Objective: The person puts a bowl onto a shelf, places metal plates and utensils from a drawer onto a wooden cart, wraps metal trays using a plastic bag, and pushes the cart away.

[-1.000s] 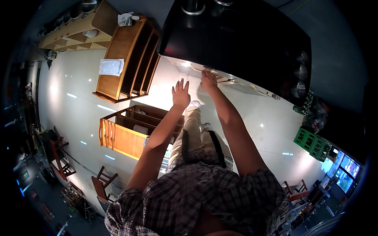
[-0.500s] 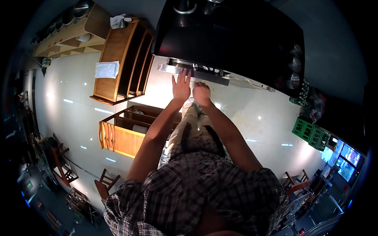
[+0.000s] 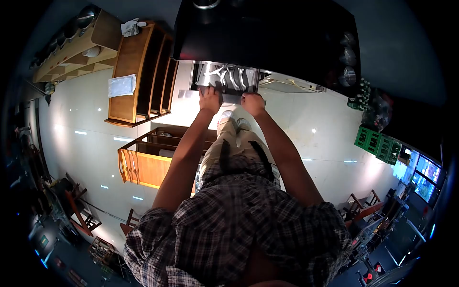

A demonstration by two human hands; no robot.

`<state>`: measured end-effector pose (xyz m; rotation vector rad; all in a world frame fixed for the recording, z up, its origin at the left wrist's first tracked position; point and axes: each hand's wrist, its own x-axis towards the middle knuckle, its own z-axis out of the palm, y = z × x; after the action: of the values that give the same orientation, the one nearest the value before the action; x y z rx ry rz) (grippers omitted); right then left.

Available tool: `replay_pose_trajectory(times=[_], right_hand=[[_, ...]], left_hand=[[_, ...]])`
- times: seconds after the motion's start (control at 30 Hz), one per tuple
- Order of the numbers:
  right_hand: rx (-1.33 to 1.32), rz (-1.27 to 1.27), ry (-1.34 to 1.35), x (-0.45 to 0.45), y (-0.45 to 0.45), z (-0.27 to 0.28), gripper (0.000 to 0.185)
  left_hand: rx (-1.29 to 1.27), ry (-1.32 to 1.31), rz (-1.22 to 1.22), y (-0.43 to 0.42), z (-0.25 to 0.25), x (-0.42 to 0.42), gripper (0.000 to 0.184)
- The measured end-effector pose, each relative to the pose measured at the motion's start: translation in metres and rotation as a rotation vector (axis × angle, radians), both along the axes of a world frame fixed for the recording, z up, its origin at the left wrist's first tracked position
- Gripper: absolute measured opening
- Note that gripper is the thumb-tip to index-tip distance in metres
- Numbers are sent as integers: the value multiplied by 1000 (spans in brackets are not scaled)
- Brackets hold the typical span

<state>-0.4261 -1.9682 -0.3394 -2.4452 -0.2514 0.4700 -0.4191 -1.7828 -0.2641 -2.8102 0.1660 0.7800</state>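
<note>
A drawer (image 3: 231,91) stands pulled out of the black counter (image 3: 258,36), showing shiny curved metal utensils (image 3: 229,76) inside; their exact kind is hard to make out. My left hand (image 3: 209,100) curls its fingers over the left part of the drawer front. At the right part of the same front, my right hand (image 3: 253,103) is closed on the edge, its fingertips mostly hidden. Nothing loose shows in either hand.
Left of the counter stands a wooden shelf cart (image 3: 131,71) bearing a white packet (image 3: 122,85) and a cloth (image 3: 132,27). Another wooden cart (image 3: 153,167) is close by my left arm. Green crates (image 3: 377,144) sit at the right. Upturned glasses (image 3: 347,75) line the counter's right end.
The drawer has come farther out toward me, and more of the utensils show. My left hand went from stretched fingers to curled over the front; my hands are now wider apart.
</note>
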Motion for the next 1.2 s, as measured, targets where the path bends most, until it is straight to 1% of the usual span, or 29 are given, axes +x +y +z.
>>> replay_pose_trajectory(times=[0.03, 0.07, 0.1, 0.13, 0.17, 0.2, 0.23, 0.27, 0.3, 0.33, 0.37, 0.4, 0.43, 0.5, 0.53, 0.57, 0.63, 0.67, 0.73, 0.77, 0.83, 0.87, 0.93, 1.03, 1.07, 1.1, 1.17, 1.2], right_hand=[[1, 2, -2, -1, -1, -1, 17], [34, -12, 86, -2, -2, -3, 18], [69, -24, 176, -5, -2, -5, 19], [136, -4, 232, -6, -2, -8, 20], [139, 0, 230, -11, 2, -26, 20], [189, -31, 192, -19, 9, -54, 23], [239, -61, 154, -23, 15, -72, 26], [184, -47, 276, -26, 19, -79, 32], [186, -40, 278, -31, 25, -86, 32], [133, -73, 305, -41, 34, -99, 33], [81, -105, 330, -47, 40, -101, 35], [88, -101, 463, -50, 45, -103, 38], [92, -94, 465, -57, 49, -103, 38], [5, -109, 423, -72, 55, -103, 41], [20, -94, 528, -70, 58, -99, 43], [23, -93, 528, -71, 60, -95, 43], [25, -213, 527, -71, 58, -81, 46], [23, -212, 522, -69, 62, -98, 46], [-46, -272, 648, -64, 76, -129, 49], [-45, -268, 647, -57, 72, -114, 49], [-94, 145, 594, -41, 59, -85, 52], [-95, 145, 595, -41, 60, -79, 52], [-135, -9, 589, -47, 67, -75, 48], [-95, 17, 641, -51, 65, -93, 48], [-91, 11, 582, -58, 66, -104, 47], [-90, 10, 582, -62, 70, -126, 47], [-78, 160, 460, -62, 70, -127, 43], [-57, 73, 393, -64, 68, -127, 38]], left_hand=[[-23, 28, -15, 10, -8, -7, 52], [-111, 54, 29, 22, -15, -15, 49], [-106, 55, 33, 36, -21, -25, 49], [-182, 109, 58, 45, -17, -34, 45], [-258, 160, 83, 50, -15, -44, 42], [-277, 72, 41, 51, -16, -56, 35], [-285, 70, 37, 52, -14, -65, 33], [-301, 62, 42, 53, -12, -73, 32], [-317, 54, 48, 53, -11, -80, 31], [-327, 70, 58, 57, -15, -86, 31], [-323, 69, 67, 55, -10, -90, 31], [-312, 116, 80, 53, -5, -93, 31], [-301, 164, 93, 53, -2, -97, 32], [-310, 157, 80, 53, 1, -104, 34], [-304, 117, 32, 54, 2, -106, 34], [-298, 77, -18, 54, 3, -106, 33], [-258, 120, 19, 50, 1, -102, 32], [-218, 162, 58, 48, 0, -99, 30], [-233, 159, 68, 49, -4, -98, 30], [-246, 160, 71, 52, -5, -98, 29], [-253, 152, 40, 56, -7, -99, 30], [-262, 144, 7, 56, -6, -98, 30], [-254, 143, -12, 55, -4, -99, 31], [-237, 140, -38, 51, 4, -100, 33], [-232, 138, -45, 51, 5, -100, 36], [-231, 137, -46, 53, 5, -99, 36], [-219, 165, -31, 52, 1, -100, 39], [-226, 165, -32, 52, 0, -100, 39]])
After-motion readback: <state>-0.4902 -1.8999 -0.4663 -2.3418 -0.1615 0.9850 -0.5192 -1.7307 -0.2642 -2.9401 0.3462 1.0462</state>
